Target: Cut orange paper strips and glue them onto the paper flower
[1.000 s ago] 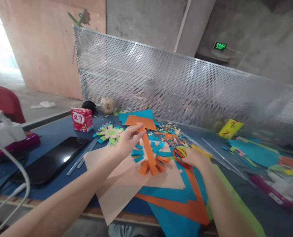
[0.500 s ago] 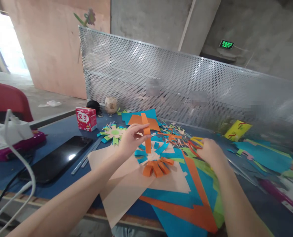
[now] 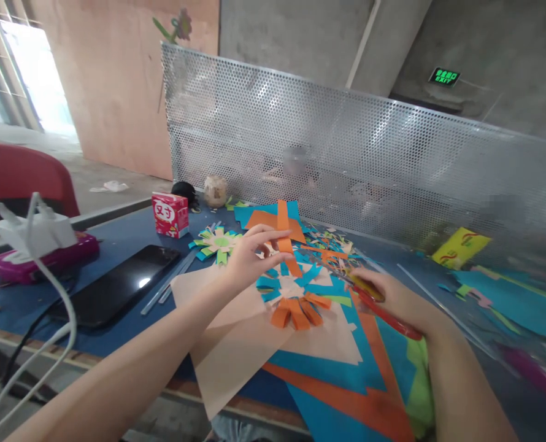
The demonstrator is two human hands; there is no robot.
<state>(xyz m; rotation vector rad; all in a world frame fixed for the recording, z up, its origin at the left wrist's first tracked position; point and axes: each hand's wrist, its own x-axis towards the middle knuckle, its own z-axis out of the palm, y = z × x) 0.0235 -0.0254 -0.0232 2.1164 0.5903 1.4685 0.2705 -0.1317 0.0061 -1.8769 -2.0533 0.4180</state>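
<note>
"Orange strip (image 3: 284,245): where do I have it?"

"Above the middle of the bench (image 3: 116,233), its length running toward the far edge. The left hand (image 3: 249,255) pinches it between thumb and forefinger. I can't make out whether its lower end touches the looped paper flower (image 3: 296,313) beneath."

"And my right hand (image 3: 390,291)?"

"Curled around the handles of the scissors (image 3: 380,309), with the blades pointing from the right toward the strip's near end. They blur into the scraps (image 3: 330,236), so how far apart they stand I can't say. I'd judge the step to be a snip across the strip."

"How do I do that well?"

"Pinch close to the cut so the paper won't flop, bring the blades square across it, and make one slow squeeze. Hold the tips above the flower's loops, which could get nicked, and leave the thumb out of the line."

"Anything around it?"

"Pale sheets (image 3: 227,344) lie under the flower and poke past the near edge; I'd avoid dragging them. Farther out, the green-tipped flower (image 3: 220,242) and the phone (image 3: 126,285) lie toward the left edge, the yellow packet (image 3: 461,247) by the far edge, to the right."
</note>
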